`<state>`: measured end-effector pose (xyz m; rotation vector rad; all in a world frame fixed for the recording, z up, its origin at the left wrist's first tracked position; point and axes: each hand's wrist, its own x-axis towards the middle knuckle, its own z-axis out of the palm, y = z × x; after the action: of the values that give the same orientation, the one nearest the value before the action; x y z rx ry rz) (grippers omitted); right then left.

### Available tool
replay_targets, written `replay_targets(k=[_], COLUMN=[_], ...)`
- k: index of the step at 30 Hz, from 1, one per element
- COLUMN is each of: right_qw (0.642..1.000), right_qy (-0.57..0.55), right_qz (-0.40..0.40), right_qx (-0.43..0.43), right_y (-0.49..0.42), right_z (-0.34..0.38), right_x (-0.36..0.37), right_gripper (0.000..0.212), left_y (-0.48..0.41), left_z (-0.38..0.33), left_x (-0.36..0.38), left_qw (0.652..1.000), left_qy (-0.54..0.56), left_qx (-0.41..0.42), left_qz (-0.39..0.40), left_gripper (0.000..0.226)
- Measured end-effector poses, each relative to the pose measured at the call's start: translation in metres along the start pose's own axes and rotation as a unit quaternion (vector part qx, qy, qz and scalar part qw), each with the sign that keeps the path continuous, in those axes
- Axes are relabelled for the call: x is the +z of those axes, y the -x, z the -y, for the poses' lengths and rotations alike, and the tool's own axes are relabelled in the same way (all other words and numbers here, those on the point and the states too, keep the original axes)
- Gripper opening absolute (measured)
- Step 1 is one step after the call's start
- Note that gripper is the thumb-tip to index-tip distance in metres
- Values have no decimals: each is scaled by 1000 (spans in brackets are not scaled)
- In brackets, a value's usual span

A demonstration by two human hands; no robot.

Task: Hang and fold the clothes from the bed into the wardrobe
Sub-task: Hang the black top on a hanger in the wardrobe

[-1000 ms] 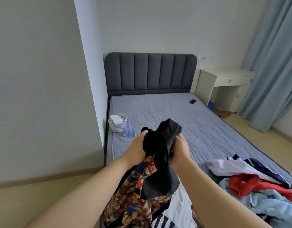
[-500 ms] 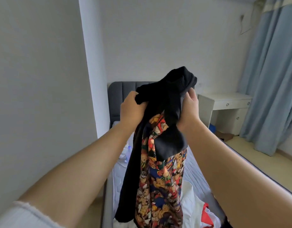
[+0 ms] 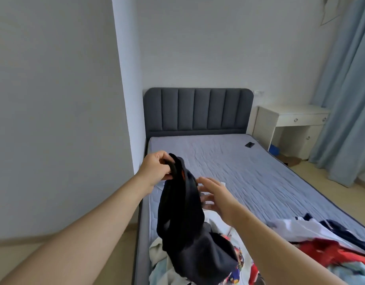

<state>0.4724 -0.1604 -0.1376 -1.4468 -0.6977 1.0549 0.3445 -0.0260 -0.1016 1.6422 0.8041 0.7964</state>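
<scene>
head view: black garment [image 3: 183, 212] with colourful print inside, bunched, dangling over bed's [image 3: 249, 171] near left corner, pinched atop by left hand [image 3: 156, 168], right hand [image 3: 216, 196] spread just beside; heaped clothes [image 3: 331, 249] below, phone [image 3: 249, 144] far up mattress.

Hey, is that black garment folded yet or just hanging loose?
Hanging loose, unfolded: the black garment dangles in a crumpled bunch from the left hand, which grips its top.

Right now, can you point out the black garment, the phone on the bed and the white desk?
black garment [image 3: 180, 212]: head view, middle of the hanging dark fabric.
phone [image 3: 249, 144]: head view, centre of its dark face.
white desk [image 3: 290, 111]: head view, on its top surface.
</scene>
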Motion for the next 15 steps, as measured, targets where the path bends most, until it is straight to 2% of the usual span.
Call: replay_targets(k=[3,7,9,11,12,13,15], right_qw=[997,992,977,945,938,936,943], right_qy=[60,95,194,301,319,319,297], right_qz=[29,49,-3,-76,-96,-102,-96], right_qx=[-38,-69,-93,-100,-101,-108,-117], right_y=[-1,-4,-9,-14,-15,-18,-20], right_z=[-1,-4,-5,1,6,10,20], right_x=[9,36,46,48,46,45,46], right_gripper=[34,62,55,28,17,15,22], left_y=[3,6,7,8,8,8,6], left_z=[7,9,4,-2,-5,-8,-15], left_x=[0,2,4,0,-3,-6,-17], left_qw=[1000,995,997,998,996,992,985], left_qy=[8,11,1,-37,-73,-112,-158], left_qx=[-12,-21,-23,-37,-45,-50,-47], left_qz=[-3,-93,-80,-23,7,30,40], left_gripper=[36,31,32,39,46,52,39])
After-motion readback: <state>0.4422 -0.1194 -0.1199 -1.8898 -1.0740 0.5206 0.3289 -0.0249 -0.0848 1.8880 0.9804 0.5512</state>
